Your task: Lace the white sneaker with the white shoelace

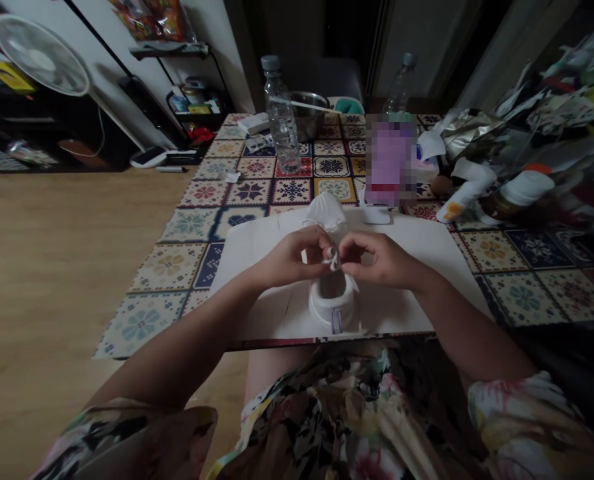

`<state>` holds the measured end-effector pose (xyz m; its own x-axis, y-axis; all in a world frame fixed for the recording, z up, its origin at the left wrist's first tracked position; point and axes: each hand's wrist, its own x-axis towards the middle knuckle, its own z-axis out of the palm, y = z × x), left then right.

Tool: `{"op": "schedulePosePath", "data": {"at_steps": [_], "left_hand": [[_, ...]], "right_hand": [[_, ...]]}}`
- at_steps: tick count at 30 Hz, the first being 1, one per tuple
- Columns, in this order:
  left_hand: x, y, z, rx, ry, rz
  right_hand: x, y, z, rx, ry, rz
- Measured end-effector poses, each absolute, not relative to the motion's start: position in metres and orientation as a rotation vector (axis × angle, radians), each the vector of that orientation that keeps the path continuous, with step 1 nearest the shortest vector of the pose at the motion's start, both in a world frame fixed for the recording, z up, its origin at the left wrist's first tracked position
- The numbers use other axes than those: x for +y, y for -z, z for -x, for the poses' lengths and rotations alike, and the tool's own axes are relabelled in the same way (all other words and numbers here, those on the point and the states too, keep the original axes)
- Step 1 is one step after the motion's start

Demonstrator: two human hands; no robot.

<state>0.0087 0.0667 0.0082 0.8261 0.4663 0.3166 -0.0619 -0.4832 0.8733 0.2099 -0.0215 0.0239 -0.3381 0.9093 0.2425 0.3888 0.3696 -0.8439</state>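
Note:
A white shoe (321,308) lies upright on a white sheet (257,240), its toe pointing away from me and its heel, with a light purple strip, near the table edge. Over the shoe's tongue, my left hand (309,253) is closed in a pinch on a white shoelace (335,260). Facing it from the other side, my right hand (371,260) pinches the same lace, fingertips almost meeting the left ones. The fingers cover the middle of the shoe and most of the lacing.
The patterned tablecloth (177,263) surrounds the sheet. Beyond the shoe stand a clear plastic bottle (284,127), a metal bowl (313,120) and a blurred purple item (389,160). At right lie a white tube (467,193), a brown bottle (519,193) and clutter.

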Motion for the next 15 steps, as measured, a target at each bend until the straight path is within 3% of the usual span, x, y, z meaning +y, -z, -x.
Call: {"op": "schedulePosePath", "data": {"at_steps": [8,15], "left_hand": [[0.0687,-0.0056,-0.0097,0.247,-0.665,-2.025],[0.0675,-0.0052,-0.0104,0.309,-0.633,-1.976]], "right_hand": [[-0.0163,-0.0207,-0.2101,-1.98,-0.848,0.923],[-0.0132,-0.0145,-0.2078,-1.872,-0.915,1.018]]}}
